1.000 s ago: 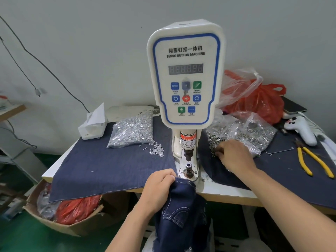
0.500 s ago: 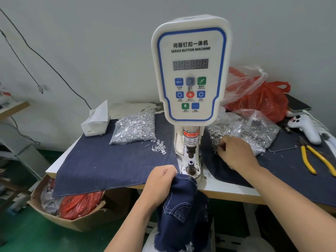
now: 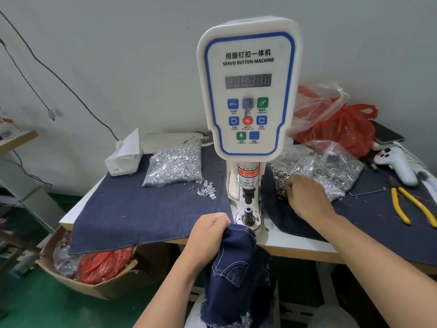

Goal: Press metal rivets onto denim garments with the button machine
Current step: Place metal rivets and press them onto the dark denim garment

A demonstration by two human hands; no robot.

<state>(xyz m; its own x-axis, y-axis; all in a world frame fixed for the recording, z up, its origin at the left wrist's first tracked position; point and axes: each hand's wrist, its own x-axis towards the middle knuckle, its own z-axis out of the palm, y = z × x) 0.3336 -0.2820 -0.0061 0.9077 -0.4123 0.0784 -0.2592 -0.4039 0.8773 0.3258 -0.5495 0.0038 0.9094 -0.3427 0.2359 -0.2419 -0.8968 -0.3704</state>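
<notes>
in the head view, a dark blue denim garment (image 3: 238,263) is gripped at its top edge by the left hand (image 3: 208,235) with curled fingers, right at the front of the table (image 3: 295,245) and just below the metal post of the white button machine (image 3: 248,91). the right hand (image 3: 305,197) is laid on a clear bag of metal rivets (image 3: 331,169) to the right of the machine, its fingertips curled into the pile, but it cannot be told if a rivet is pinched. a second bag of silver pieces (image 3: 175,164) is seen on the blue cloth (image 3: 142,209) at the left, and yellow pliers (image 3: 411,204) are seen far right.
</notes>
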